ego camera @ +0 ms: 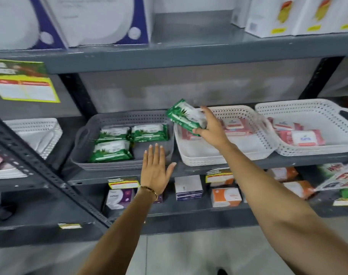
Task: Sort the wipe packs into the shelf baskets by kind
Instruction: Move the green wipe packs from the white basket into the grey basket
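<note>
My right hand [211, 129] grips a green wipe pack [184, 115], tilted, above the gap between the grey basket [84, 153] and the middle white basket [199, 157]. Three green packs [112, 149] lie in the grey basket. Pink packs [236, 126] lie in the middle white basket, partly hidden by my hand. The right white basket [300, 108] holds more pink packs [301, 137]. My left hand [155, 168] is flat with fingers apart, resting against the front rim of the grey basket, holding nothing.
A slanted grey shelf post [40, 167] crosses the lower left. Another white basket [40, 128] stands at far left. Boxes [225, 197] stand on the shelf below, large packages [93, 20] on the shelf above. Price tags hang on shelf edges.
</note>
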{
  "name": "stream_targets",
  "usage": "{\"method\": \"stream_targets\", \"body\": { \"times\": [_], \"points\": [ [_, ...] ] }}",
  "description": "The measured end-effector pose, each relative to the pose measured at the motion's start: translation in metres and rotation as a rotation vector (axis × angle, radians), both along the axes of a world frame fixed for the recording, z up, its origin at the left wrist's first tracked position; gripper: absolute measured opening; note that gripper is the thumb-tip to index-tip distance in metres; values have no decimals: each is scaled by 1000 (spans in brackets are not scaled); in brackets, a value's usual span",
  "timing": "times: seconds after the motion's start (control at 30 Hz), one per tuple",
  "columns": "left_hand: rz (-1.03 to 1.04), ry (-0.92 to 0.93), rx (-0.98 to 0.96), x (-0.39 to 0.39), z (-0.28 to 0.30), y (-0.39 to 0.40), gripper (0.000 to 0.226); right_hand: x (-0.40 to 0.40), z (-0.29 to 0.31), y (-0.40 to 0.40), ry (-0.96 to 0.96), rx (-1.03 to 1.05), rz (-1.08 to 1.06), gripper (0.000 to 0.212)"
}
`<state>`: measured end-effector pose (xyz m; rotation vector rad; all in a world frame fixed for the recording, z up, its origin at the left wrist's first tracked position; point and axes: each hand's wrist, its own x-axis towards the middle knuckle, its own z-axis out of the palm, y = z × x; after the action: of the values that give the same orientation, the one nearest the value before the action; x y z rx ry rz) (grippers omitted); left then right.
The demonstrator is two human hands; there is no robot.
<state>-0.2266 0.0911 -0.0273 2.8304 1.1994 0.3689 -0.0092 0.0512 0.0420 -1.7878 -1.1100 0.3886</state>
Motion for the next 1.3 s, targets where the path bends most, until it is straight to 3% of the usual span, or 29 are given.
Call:
{"method": "stream_targets", "body": {
  "times": [0.17,0.37,0.57,0.7,1.07,1.3],
  "points": [
    [99,-24,-4,-63,-5,39,94,-64,2,49,11,-148,220,91],
    [177,-52,-20,-112,-7,70,94,-99,-12,86,-270,-440,406,96],
    [179,-46,-21,-124,-9,76,91,-103,-27,93,-277,-549,451,92],
    [216,-60,-25,-115,-9,73,93,-100,-33,91,-446,-628,504,85],
    [57,-40,-20,-32,-4,26,95,-46,-4,43,-396,-171,83,61],
    [-80,-31,-30,65,-8,-34,86,56,-12,-45,-339,-185,-196,59]
  ]
}}
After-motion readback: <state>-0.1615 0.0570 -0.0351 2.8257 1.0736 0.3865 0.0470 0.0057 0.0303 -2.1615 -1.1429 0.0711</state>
